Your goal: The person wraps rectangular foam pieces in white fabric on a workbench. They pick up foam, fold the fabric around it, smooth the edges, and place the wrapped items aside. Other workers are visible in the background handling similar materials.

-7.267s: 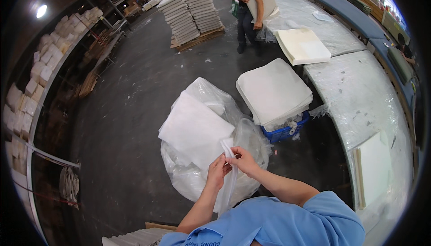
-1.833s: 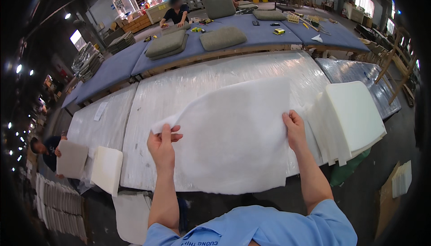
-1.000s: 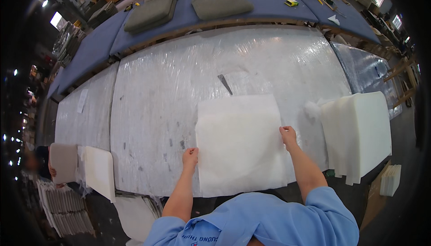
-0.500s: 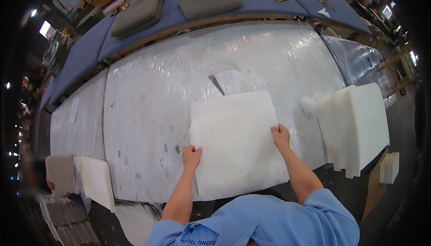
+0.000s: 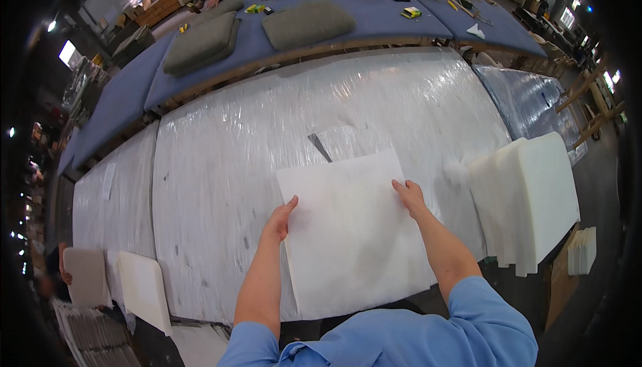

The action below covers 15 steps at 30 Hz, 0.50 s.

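Observation:
A white, roughly square sheet of padding (image 5: 351, 240) lies in front of me on the plastic-covered table (image 5: 221, 159). My left hand (image 5: 279, 220) grips its left edge, thumb on top and the other fingers mostly hidden underneath. At the right edge, near the far corner, my right hand (image 5: 409, 197) holds the sheet with the thumb over its top face. Just beyond the far edge lies a dark, narrow, tapered strip (image 5: 319, 147). A small tuft of white fluff (image 5: 457, 173) sits right of the sheet.
White foam cushion pieces (image 5: 525, 196) stand stacked at the right. A co-worker's hand (image 5: 65, 274) holds a beige cushion (image 5: 87, 277) at the lower left, beside a white foam pad (image 5: 145, 287). Grey-green cushions (image 5: 309, 24) lie on a blue table (image 5: 394, 26) at the back, where another person sits.
Both hands have shifted farther along the sheet's edges, with the thumbs now over the top. The view has tilted up a little. At lower left, the co-worker's hand shows higher on the beige cushion.

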### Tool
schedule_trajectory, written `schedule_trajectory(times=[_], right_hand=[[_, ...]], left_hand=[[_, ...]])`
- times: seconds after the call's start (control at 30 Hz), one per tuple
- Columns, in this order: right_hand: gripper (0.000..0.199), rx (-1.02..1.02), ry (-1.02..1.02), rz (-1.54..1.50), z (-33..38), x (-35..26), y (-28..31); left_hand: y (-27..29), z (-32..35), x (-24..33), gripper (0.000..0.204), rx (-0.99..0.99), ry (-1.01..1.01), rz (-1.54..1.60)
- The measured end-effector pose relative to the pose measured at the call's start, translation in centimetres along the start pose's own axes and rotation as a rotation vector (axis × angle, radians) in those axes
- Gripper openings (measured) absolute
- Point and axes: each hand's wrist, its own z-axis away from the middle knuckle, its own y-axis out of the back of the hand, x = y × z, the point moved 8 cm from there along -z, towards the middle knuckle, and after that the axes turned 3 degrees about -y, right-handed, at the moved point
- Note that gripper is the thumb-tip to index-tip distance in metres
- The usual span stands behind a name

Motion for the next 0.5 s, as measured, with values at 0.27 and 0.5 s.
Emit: schedule_trajectory(times=[0.27,0.5], right_hand=[[0.054,-0.15,-0.042,0.005,-3.6,-4.4,-1.9],[0.063,-0.029,0.01,0.197,-8.0,-6.2,-3.4]], left_hand=[[1.4,-3.8,4.7,0.058,0.119,-0.049,-0.126],[3.9,-8.5,5.4,0.069,0.343,-0.115,-0.235]])
